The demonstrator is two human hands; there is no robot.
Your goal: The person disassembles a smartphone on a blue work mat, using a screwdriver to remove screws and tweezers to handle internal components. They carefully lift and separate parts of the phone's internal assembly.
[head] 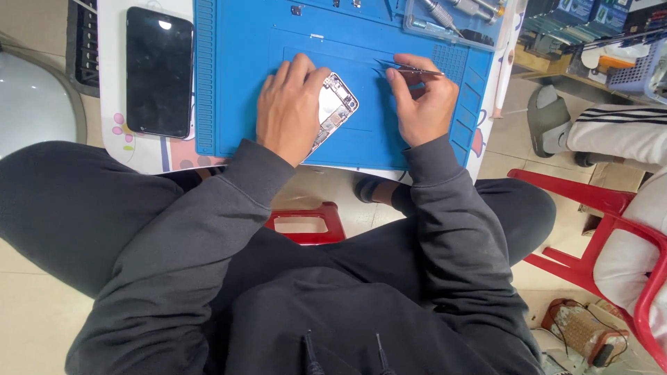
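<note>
Two hands: left hand (288,107) steadies opened phone (335,105), right hand (424,104) pinches tweezers (410,69).

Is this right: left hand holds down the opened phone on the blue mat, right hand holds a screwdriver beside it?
Not quite. In the head view the right hand holds tweezers, not a screwdriver. The left hand does hold down the opened phone on the blue mat.

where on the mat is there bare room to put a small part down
Bare mat lies between its left ridged edge and the left hand. It's crowded around the opened phone, the right hand with tweezers, and the tool tray.
</note>
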